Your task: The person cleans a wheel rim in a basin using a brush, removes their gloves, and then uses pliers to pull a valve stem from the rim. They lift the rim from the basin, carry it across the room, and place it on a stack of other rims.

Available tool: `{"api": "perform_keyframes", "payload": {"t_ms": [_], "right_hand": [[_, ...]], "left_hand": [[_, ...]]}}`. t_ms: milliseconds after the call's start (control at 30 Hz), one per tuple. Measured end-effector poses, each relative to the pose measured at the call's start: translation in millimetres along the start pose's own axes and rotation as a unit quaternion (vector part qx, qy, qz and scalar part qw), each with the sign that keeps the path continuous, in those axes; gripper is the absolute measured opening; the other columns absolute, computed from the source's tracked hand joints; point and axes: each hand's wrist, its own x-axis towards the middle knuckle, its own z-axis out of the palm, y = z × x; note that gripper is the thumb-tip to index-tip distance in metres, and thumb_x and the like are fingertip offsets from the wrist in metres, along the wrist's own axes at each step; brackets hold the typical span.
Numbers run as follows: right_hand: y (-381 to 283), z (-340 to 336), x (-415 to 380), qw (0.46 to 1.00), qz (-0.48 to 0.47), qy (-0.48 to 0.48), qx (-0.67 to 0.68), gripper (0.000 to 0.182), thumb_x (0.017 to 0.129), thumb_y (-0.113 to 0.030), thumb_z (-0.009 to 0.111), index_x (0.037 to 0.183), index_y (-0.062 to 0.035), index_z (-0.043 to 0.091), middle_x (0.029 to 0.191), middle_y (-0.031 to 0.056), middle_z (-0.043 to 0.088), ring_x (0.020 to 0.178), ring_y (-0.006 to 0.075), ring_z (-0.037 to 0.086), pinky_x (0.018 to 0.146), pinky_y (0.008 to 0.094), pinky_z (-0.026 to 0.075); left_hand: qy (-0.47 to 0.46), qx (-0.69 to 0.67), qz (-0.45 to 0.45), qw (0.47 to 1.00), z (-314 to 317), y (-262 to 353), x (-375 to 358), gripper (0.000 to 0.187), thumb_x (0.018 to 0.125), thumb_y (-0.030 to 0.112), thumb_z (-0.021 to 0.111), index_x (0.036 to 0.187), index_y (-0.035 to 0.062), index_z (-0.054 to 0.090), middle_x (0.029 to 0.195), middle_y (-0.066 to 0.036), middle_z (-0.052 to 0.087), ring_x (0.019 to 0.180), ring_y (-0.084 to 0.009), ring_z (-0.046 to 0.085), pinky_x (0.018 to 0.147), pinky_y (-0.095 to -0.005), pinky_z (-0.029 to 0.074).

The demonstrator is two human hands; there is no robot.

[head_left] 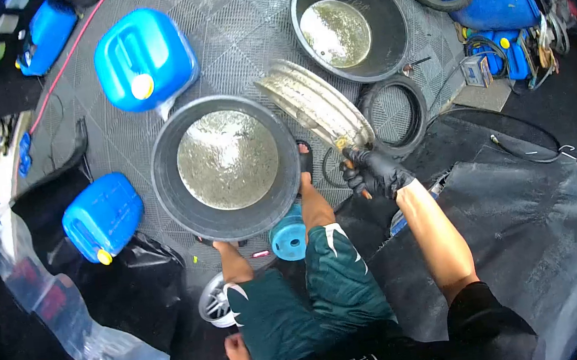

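Note:
My right hand (379, 172), in a black glove, is closed around the wooden handle of a brush (343, 144). The brush head is at the near end of a dirty, pale wheel rim (315, 99). This rim is tilted between two black tubs; what supports it cannot be made out. The nearer tub (169, 193) stands in front of my legs with cloudy, grey liquid in it. Down beside my thigh hangs my bare left hand (237, 351), near a silver spoked wheel (215, 302). Nothing shows in that hand, and its fingers are only partly visible.
Behind the rim is the second black tub (396, 32), also with liquid. A tyre (416, 98) lies beside it. Blue jerrycans (139, 55) stand on the left. A turquoise round object (288, 237) is between my feet. A black hose (546, 129) curves across the right.

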Motion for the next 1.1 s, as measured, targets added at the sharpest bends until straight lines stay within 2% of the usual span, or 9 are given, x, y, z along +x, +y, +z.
{"api": "perform_keyframes", "payload": {"t_ms": [67,100,267,400,767,900,967,1033,1100], "right_hand": [[-18.4,-11.1,-6.2,0.999,0.016,-0.011,-0.036,0.019,0.102,-0.027,0.050,0.096,-0.0095,0.047,0.075,0.0021,0.043,0.060,0.0114,0.038,0.050,0.0250,0.033],[-22.2,-37.9,8.2,0.995,-0.022,0.014,-0.093,0.023,0.102,-0.030,0.050,0.094,-0.0084,0.047,0.073,0.0017,0.041,0.059,0.0111,0.037,0.051,0.0245,0.032],[-66.4,-73.8,-27.7,0.999,0.021,-0.044,-0.021,0.029,0.103,-0.035,0.046,0.090,-0.0088,0.047,0.070,0.0018,0.042,0.059,0.0116,0.038,0.051,0.0257,0.033],[-94.2,-90.4,-62.1,0.999,0.032,0.022,0.027,0.016,0.103,-0.029,0.045,0.097,-0.0143,0.045,0.074,0.0036,0.048,0.058,0.0136,0.042,0.048,0.0280,0.036],[-185.5,-71.7,-124.5,0.994,-0.030,0.069,0.084,0.029,0.103,-0.032,0.043,0.087,-0.0082,0.046,0.067,0.0041,0.046,0.051,0.0159,0.041,0.046,0.0288,0.036],[-222.7,-66.4,-114.2,0.982,-0.042,0.064,0.173,0.037,0.102,-0.034,0.043,0.079,-0.0056,0.049,0.066,0.0066,0.048,0.051,0.0182,0.044,0.047,0.0308,0.038],[-250.3,-65.2,-99.4,0.966,-0.036,0.067,0.248,0.034,0.101,-0.033,0.046,0.080,-0.0056,0.049,0.066,0.0072,0.048,0.052,0.0190,0.044,0.048,0.0319,0.040],[-275.2,-80.8,-78.8,0.956,-0.031,0.003,0.293,0.027,0.098,-0.028,0.052,0.082,-0.0064,0.050,0.068,0.0081,0.050,0.054,0.0204,0.048,0.050,0.0330,0.043],[-305.4,-52.8,-83.0,0.948,-0.107,0.182,0.238,0.030,0.100,-0.029,0.047,0.080,-0.0059,0.049,0.066,0.0069,0.049,0.053,0.0188,0.045,0.049,0.0315,0.039]], "left_hand": [[-0.074,-0.134,-0.176,0.972,3.9,-50.0,-37.9,0.018,0.093,0.016,0.061,0.098,-0.0009,0.063,0.087,-0.008,0.068,0.081,-0.0143,0.061,0.076,-0.0322,0.049],[-0.072,-0.242,-0.186,0.949,7.2,-29.7,-61.9,0.025,0.092,0.019,0.061,0.105,-0.0021,0.065,0.094,-0.013,0.071,0.086,-0.0159,0.063,0.078,-0.0328,0.049],[-0.093,-0.133,-0.219,0.962,28.8,39.3,-94.7,0.026,0.092,0.021,0.061,0.104,-0.0020,0.066,0.093,-0.015,0.071,0.086,-0.0167,0.064,0.079,-0.0332,0.049],[-0.099,-0.115,-0.201,0.968,34.0,78.7,-96.9,0.027,0.092,0.022,0.061,0.104,-0.0020,0.066,0.093,-0.015,0.071,0.086,-0.0173,0.064,0.079,-0.0336,0.049],[-0.099,-0.094,-0.030,0.990,30.5,236.3,-3.8,0.031,0.093,0.026,0.061,0.103,-0.0019,0.067,0.093,-0.018,0.070,0.087,-0.0190,0.065,0.080,-0.0346,0.049],[-0.107,0.032,0.055,0.992,19.7,301.6,59.6,0.035,0.095,0.031,0.060,0.100,-0.0026,0.067,0.088,-0.017,0.070,0.086,-0.0202,0.064,0.079,-0.0353,0.049],[-0.187,-0.203,-0.007,0.961,18.1,299.2,121.3,0.035,0.097,0.032,0.057,0.099,-0.0015,0.067,0.085,-0.014,0.070,0.081,-0.0190,0.063,0.075,-0.0353,0.049],[-0.176,-0.135,0.083,0.972,-8.3,350.9,165.4,0.034,0.103,0.030,0.049,0.101,0.0016,0.067,0.087,-0.008,0.070,0.074,-0.0145,0.062,0.066,-0.0325,0.051],[-0.259,-0.114,0.064,0.957,-53.2,467.2,194.9,0.037,0.104,0.031,0.044,0.104,0.0012,0.065,0.086,-0.007,0.070,0.072,-0.0123,0.065,0.061,-0.0288,0.053]]}}
